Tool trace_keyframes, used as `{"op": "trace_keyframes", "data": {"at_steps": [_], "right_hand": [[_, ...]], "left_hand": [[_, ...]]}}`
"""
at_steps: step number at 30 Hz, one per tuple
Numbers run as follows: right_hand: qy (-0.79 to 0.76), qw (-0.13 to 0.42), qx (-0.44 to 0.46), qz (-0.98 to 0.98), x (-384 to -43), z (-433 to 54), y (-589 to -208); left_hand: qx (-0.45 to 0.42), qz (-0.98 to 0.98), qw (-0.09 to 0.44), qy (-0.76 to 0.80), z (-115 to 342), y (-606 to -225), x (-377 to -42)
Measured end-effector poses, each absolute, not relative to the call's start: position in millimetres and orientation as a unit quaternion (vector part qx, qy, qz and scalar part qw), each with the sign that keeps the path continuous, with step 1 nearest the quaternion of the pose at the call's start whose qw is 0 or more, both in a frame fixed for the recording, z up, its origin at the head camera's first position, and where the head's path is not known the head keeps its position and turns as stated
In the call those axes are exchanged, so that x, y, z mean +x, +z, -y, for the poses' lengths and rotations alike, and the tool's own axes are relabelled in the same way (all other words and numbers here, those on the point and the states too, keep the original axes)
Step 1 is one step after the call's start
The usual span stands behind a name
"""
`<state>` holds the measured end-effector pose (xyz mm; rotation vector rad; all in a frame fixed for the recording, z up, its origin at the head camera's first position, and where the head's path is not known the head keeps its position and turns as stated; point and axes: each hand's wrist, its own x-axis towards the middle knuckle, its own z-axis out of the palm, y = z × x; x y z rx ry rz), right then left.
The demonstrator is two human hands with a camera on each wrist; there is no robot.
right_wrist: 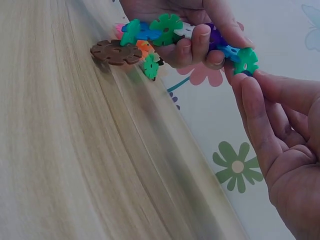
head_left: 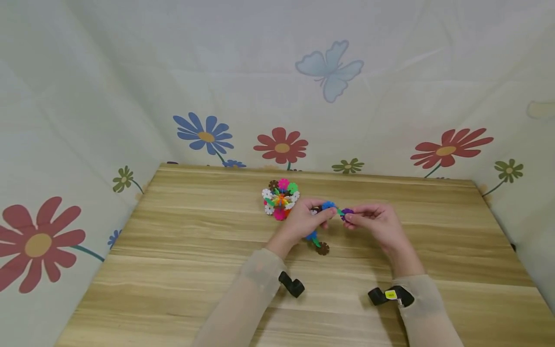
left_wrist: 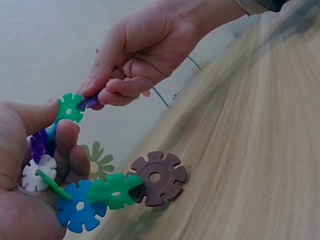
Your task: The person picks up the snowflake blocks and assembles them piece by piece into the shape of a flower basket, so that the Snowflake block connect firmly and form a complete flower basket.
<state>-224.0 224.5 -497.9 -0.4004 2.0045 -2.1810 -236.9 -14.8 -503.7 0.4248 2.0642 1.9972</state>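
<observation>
My left hand (head_left: 301, 219) holds a chain of interlocking plastic snowflake discs across its palm and fingers. Along the chain in the left wrist view come a green disc (left_wrist: 66, 104), a purple one (left_wrist: 38, 146), a white one (left_wrist: 34, 176), a blue one (left_wrist: 72, 217) and another green one (left_wrist: 107, 187). A larger brown disc (left_wrist: 171, 186) hangs at the free end, over the tabletop. Between thumb and fingers, my right hand (head_left: 379, 224) pinches a small purple disc (head_left: 347, 215) at the green disc on the opposite end. Fingers partly hide that joint.
A round multicoloured cluster of snowflake discs (head_left: 280, 198) sits on the wooden table (head_left: 186, 241), just left of my left hand. Behind the table hangs a pale curtain (head_left: 243, 62) printed with flowers and a butterfly. Black wrist devices (head_left: 293, 286) show at both sleeves.
</observation>
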Motion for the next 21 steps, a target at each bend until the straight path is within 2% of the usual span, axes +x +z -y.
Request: {"op": "trace_keyframes", "data": {"at_steps": [21], "right_hand": [[-0.702,0.079,-0.131,-0.695,-222.7,-230.7,-495.6]], "left_hand": [[0.164,-0.720,0.151,0.657,21.9,-497.3,-238.1]]}}
